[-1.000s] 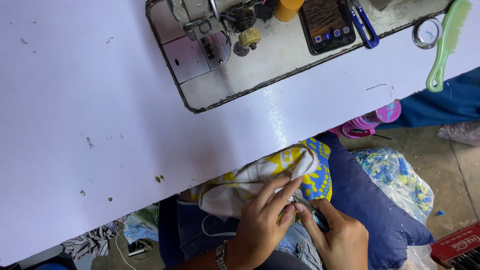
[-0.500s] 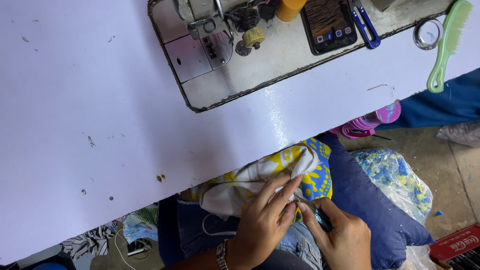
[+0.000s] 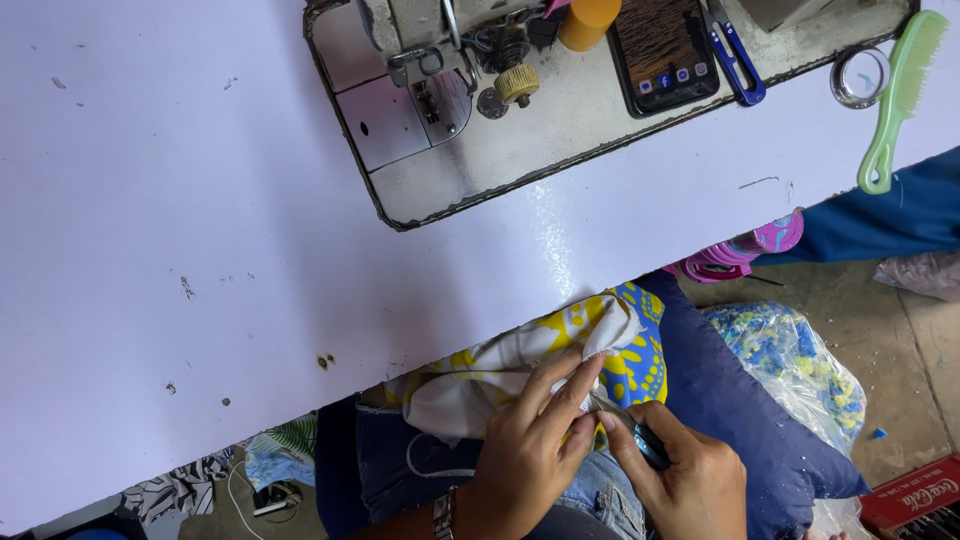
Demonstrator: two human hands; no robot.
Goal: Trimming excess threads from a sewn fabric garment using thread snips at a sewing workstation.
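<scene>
A piece of yellow, blue and white patterned cloth [image 3: 520, 360] lies on my lap just below the white table's front edge. My left hand [image 3: 530, 450] pinches the cloth with its fingers closed on a fold. My right hand [image 3: 680, 480] is closed around a small metal tool [image 3: 625, 425] with a dark handle, its tip touching the cloth beside my left fingertips. A watch band shows on my left wrist.
On the white table [image 3: 200, 200] sits a sewing machine bed [image 3: 470, 120] with a phone [image 3: 665, 50], blue thread snips [image 3: 735, 60], a yellow spool, a tape roll [image 3: 860, 75] and a green comb [image 3: 900, 95]. A dark blue cushion [image 3: 730, 400] and a plastic bag of scraps [image 3: 790, 360] lie to my right.
Both hands stay on the cloth in my lap; my fingers have shifted slightly along the fold. Nothing on the table has moved.
</scene>
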